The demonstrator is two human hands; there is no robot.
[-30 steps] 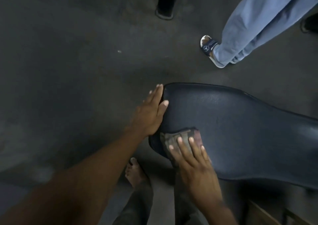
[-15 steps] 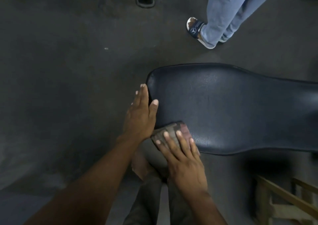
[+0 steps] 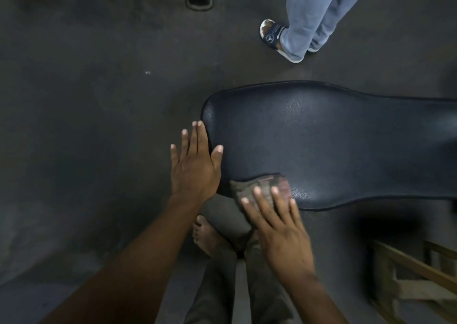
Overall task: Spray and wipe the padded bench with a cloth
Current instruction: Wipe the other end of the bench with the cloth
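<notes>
A dark blue padded bench [image 3: 333, 145] stretches from the middle of the view to the right edge. My right hand [image 3: 277, 227] lies flat on a small brown-grey cloth [image 3: 262, 187] and presses it onto the bench's near-left corner. My left hand [image 3: 195, 167] is flat with fingers spread, its thumb resting against the bench's left end. No spray bottle is in view.
Another person's legs in light blue trousers and a sandal [image 3: 274, 36] stand on the dark floor beyond the bench. A black post base [image 3: 199, 0] is at the top. A wooden frame [image 3: 415, 281] sits lower right. My own bare foot [image 3: 206, 237] is below the bench.
My right hand with the cloth has stayed at the bench's near-left corner while the view shifted. My left hand has spread its fingers wider at the bench's end.
</notes>
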